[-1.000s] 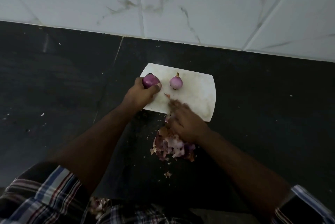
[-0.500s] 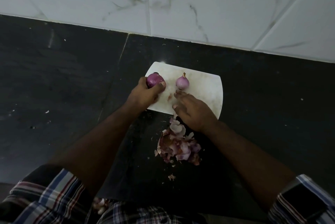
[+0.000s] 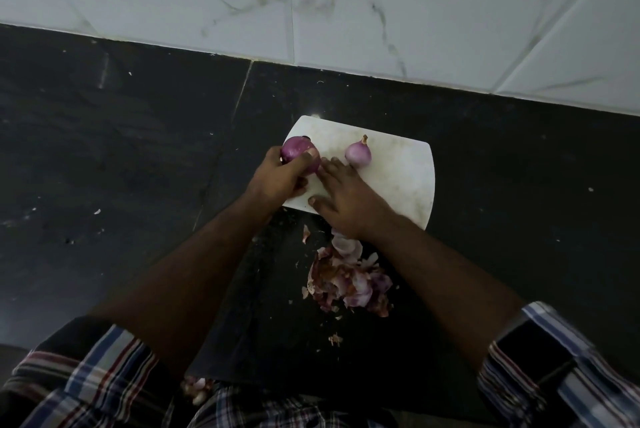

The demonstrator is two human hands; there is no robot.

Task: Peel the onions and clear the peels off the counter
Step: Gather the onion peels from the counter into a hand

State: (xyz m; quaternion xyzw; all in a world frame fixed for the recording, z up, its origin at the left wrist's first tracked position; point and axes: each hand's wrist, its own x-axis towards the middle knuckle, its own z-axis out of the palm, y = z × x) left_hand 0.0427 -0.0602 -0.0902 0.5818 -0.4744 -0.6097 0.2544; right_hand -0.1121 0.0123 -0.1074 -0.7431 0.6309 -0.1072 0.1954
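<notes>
Two onions on the board: left hand (image 3: 280, 178) grips the big onion (image 3: 298, 154); the flat, empty right hand (image 3: 346, 199) lies just right of it, nearer the small onion (image 3: 358, 156).

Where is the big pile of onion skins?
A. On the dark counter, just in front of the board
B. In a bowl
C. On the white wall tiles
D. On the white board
A: the pile of peels lies on the dark counter, on the person's side of the white cutting board, which holds only the two onions and the hands.
</notes>
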